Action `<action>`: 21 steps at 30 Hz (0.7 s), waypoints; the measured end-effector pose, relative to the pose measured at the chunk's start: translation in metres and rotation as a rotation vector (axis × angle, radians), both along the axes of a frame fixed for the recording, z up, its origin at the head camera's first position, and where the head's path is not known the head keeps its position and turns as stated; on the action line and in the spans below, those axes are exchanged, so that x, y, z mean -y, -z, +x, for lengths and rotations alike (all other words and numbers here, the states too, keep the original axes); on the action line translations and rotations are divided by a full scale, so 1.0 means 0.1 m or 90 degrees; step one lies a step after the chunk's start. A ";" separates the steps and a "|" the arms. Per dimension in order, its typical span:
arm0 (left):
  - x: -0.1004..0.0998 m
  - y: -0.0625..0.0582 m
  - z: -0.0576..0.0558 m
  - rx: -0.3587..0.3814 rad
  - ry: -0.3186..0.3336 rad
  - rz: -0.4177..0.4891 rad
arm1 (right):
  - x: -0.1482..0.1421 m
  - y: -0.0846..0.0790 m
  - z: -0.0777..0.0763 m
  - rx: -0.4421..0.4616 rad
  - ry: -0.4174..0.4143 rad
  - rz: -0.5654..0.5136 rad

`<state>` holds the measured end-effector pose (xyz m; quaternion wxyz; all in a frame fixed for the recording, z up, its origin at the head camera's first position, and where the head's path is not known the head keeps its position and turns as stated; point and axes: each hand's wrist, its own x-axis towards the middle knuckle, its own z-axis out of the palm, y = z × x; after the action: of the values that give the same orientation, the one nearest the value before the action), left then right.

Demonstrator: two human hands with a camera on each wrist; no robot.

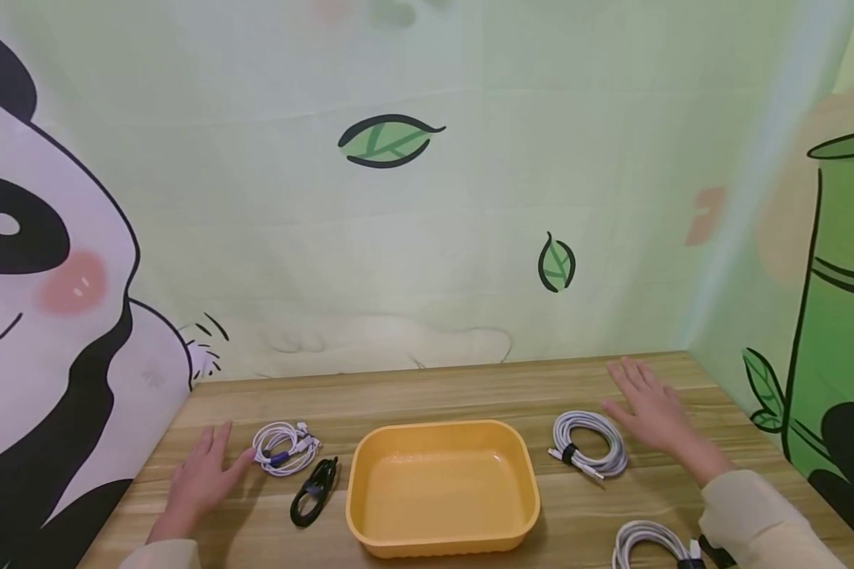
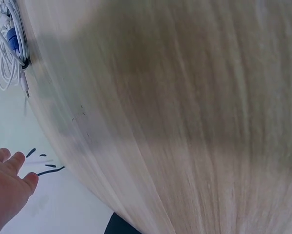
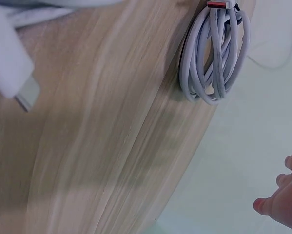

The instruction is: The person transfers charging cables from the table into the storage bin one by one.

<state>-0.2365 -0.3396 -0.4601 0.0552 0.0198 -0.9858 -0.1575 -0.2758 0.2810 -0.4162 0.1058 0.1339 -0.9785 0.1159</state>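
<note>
At the far left of the wooden table (image 1: 441,391), the left hand (image 1: 201,474) lies flat with its fingers straight and loosely spread, holding nothing; its thumb tip reaches just to the edge of a small white cable coil (image 1: 282,448), which is bound at the middle with a blue tie. That coil looks thin, light and floppy, so the loops would likely sag or spring apart if lifted by one strand; the tied middle seems the safest place to pinch it. Just right of it and a little nearer lies a black cable (image 1: 314,491), folded into a narrow loop and probably just as soft and light. In the middle stands a shallow yellow tray (image 1: 444,546) with nothing in it, apart from every cable. Right of the tray sits a thicker white cable coil (image 1: 587,443), held by a dark band on its left side, with a plug end trailing toward the near side; it looks somewhat stiffer and heavier than the small one, though still easy for one hand, and the banded part is likely the firmest hold. The right hand (image 1: 651,411) rests flat just beside this coil, fingers straight and spread, gripping nothing. At the near right edge, by the sleeve (image 1: 754,518), another white coil (image 1: 648,547) is partly cut off from view.
</note>
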 end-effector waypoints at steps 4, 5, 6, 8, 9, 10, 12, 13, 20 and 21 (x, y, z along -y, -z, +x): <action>-0.01 0.00 0.00 -0.013 0.001 -0.002 | 0.02 0.00 0.01 0.006 -0.005 -0.017; -0.02 0.00 0.00 -0.015 0.002 -0.002 | 0.03 0.00 0.01 0.005 -0.005 -0.019; -0.02 0.00 -0.01 -0.018 0.005 -0.002 | 0.04 0.00 0.01 0.005 -0.005 -0.020; -0.03 0.00 -0.01 -0.022 0.009 -0.001 | 0.05 0.00 0.01 0.005 -0.008 -0.024; -0.03 0.01 -0.01 -0.026 0.013 0.000 | 0.06 0.00 0.02 0.003 -0.009 -0.024; -0.03 0.01 -0.01 -0.031 0.017 -0.001 | 0.08 0.00 0.02 0.001 -0.014 -0.025; -0.04 0.02 -0.02 -0.042 0.025 -0.002 | 0.10 -0.01 0.02 -0.004 -0.024 -0.028; -0.04 0.03 -0.02 -0.046 0.028 -0.002 | 0.11 -0.01 0.03 -0.007 -0.030 -0.029; -0.07 0.04 -0.02 -0.051 0.041 0.008 | 0.19 0.00 0.05 -0.003 -0.054 -0.043; -0.07 0.04 -0.02 -0.053 0.042 0.008 | 0.20 0.00 0.06 -0.001 -0.055 -0.046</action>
<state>-0.2385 -0.3322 -0.4642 0.0909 -0.0193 -0.9817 -0.1661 -0.2702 0.2608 -0.4164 0.1065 0.1723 -0.9669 0.1553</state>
